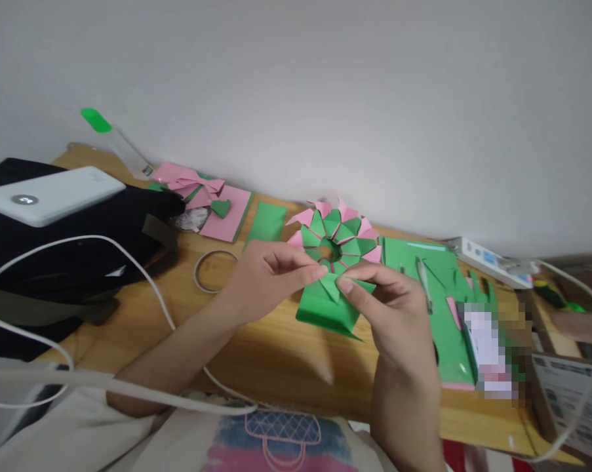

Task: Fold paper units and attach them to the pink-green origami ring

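A partly folded sheet of green paper [328, 313] is held up over the wooden table between both my hands. My left hand [271, 278] pinches its upper left edge between thumb and fingertips. On the other side, my right hand [391, 298] grips the upper right part, its thumb pressed beside a small folded flap. Just behind the paper lies a round, flower-like ring of folded pink and green paper pieces [347, 229]. Its nearest part is hidden by my fingers and the sheet.
A roll of tape [197, 272] and a green paper strip [267, 221] lie left of centre. Pink paper pieces [229, 213] sit farther back. A white power bank [64, 193] rests on a black bag [143, 216]. Right are green sheets [453, 354] and a power strip [495, 262]. White cables cross the left front.
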### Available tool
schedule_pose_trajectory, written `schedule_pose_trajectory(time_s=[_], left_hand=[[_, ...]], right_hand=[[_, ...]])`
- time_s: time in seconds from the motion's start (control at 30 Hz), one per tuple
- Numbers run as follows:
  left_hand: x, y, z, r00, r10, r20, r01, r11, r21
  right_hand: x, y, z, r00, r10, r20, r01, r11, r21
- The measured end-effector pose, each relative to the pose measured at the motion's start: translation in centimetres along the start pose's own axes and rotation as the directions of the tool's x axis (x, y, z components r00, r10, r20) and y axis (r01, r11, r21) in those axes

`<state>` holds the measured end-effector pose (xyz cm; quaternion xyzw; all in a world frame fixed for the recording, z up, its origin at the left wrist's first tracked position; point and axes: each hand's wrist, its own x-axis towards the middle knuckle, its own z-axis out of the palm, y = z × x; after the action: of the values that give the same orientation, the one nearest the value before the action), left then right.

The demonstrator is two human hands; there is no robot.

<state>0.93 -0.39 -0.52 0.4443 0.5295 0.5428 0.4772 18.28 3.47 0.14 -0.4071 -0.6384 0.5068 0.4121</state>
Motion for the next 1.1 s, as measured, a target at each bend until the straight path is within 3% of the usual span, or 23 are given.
schedule_pose_trajectory(time_s=[0.23, 0.4, 0.8, 1.1], left_hand=[[0.4, 1.1, -0.1, 0.995, 0.067, 0.077, -0.084, 0.965, 0.248], [0.8, 1.7, 0.1, 0.989, 0.062, 0.134, -0.111, 0.912, 0.395], [2.3, 1.9, 0.0, 0.974, -0.004, 0.225, -0.094, 0.901, 0.424], [2.6, 2.3, -0.6, 0.981, 0.01, 0.194, -0.1, 0.881, 0.462]], right_hand=[[1.2, -1.7, -0.2, 0.976, 0.071, 0.205, -0.041, 0.989, -0.146], [2.0, -2.2, -0.1, 0.958, 0.119, 0.261, -0.063, 0.975, -0.213], [2.6, -0.8, -0.2, 0.919, 0.28, 0.277, -0.244, 0.957, -0.159], [2.2, -0.8, -0.6, 0.895, 0.22, 0.389, -0.118, 0.955, -0.271]])
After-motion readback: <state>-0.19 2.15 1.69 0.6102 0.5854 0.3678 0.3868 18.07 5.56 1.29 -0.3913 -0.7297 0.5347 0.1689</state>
